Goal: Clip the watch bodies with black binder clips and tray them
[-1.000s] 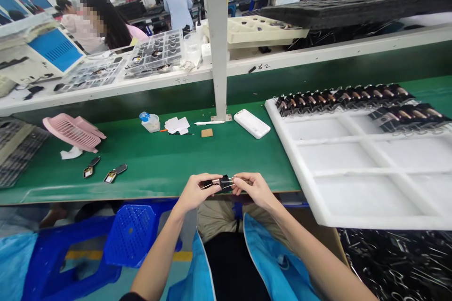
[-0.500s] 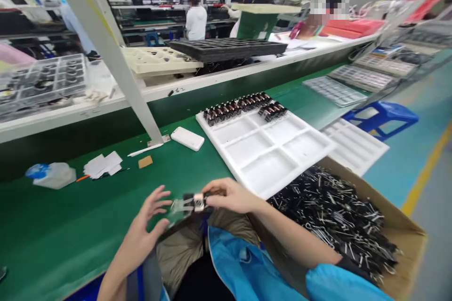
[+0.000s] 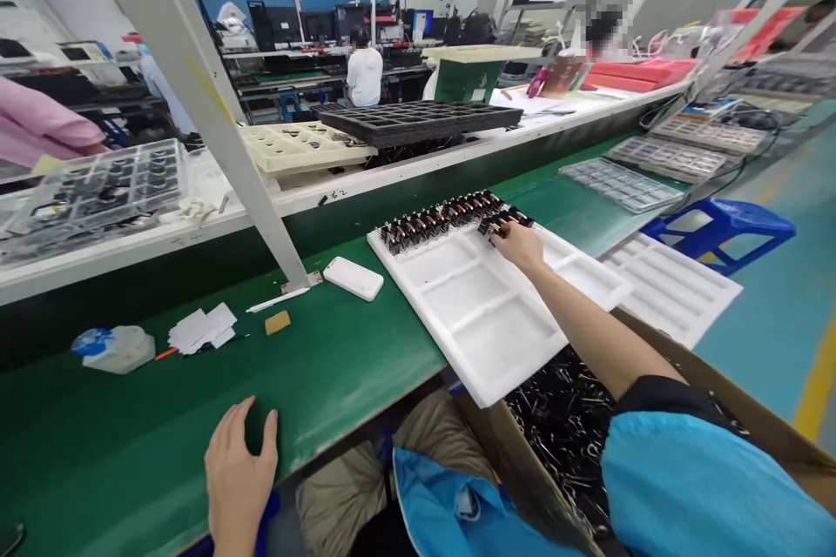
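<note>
The white tray (image 3: pixel 482 383) sits on the green surface (image 3: pixel 340 383). Right grip (image 3: pixel 521 245) pinches a black clip (image 3: pixel 487 228) there; left grip (image 3: pixel 240 461), left of tray, spread, empty. Ledge (image 3: pixel 392 172) behind tray: handwritten "2" (image 3: pixel 343 193).

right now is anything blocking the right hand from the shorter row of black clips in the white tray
Nothing visible does: the right hand is at the shorter row of black clips, its fingertips right against it. The white tray lies below, and the white rectangular device sits beside the tray, out of the way.
</note>
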Action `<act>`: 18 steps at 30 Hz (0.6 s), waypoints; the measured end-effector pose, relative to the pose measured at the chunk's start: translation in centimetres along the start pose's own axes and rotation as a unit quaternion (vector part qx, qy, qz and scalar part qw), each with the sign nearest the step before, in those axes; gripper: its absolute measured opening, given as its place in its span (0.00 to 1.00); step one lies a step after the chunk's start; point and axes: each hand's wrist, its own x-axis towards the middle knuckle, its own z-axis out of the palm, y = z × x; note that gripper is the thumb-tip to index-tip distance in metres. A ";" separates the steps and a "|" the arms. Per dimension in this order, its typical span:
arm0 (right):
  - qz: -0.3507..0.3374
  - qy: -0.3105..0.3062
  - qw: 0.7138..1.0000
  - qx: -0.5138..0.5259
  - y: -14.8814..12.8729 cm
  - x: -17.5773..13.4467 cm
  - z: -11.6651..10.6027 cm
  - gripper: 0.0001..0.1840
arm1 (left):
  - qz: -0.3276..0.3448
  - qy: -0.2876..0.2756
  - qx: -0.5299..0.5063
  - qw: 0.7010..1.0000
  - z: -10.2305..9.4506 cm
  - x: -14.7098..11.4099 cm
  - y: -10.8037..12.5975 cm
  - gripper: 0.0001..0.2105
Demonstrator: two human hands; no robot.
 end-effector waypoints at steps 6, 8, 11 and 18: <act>-0.014 -0.014 0.998 -0.061 -0.9 0.0 1.1 0.22 | 0.020 0.041 0.010 0.999 0.5 -0.4 -0.5 0.21; -0.023 -0.022 0.997 -0.068 -1.5 -1.0 0.6 0.22 | 0.015 0.050 0.009 0.999 0.2 -0.9 -0.1 0.19; -0.017 -0.030 0.996 -0.082 -1.5 -1.8 -0.1 0.29 | 0.003 0.036 -0.005 0.999 0.0 -1.3 0.5 0.17; -0.033 -0.017 0.993 -0.114 -0.4 -1.2 1.8 0.24 | 0.012 0.052 0.014 0.998 0.2 -1.8 0.0 0.19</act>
